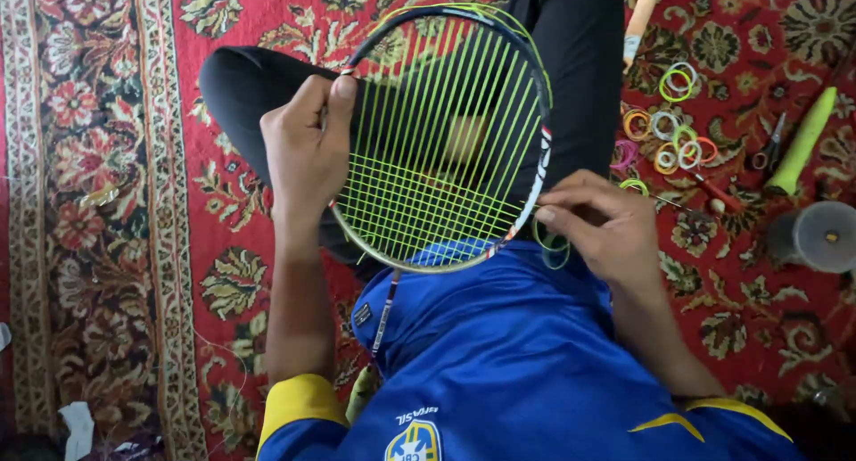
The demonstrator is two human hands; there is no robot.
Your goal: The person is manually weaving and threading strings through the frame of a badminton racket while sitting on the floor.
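A badminton racket head (443, 140) with green strings rests over my lap, its frame black with white and red marks. My left hand (306, 149) grips the left side of the frame, thumb on the rim. My right hand (599, 222) pinches a loose green string (555, 247) at the frame's right edge, where the string loops out. The racket's shaft (385, 309) runs down toward my blue shirt. Cross strings fill only the lower half of the head.
I sit on a red patterned carpet (134, 202). To the right lie several coloured string coils (675, 131), scissors (769, 149), a green-handled tool (802, 144), a grey spool (820, 236) and a red awl (704, 192).
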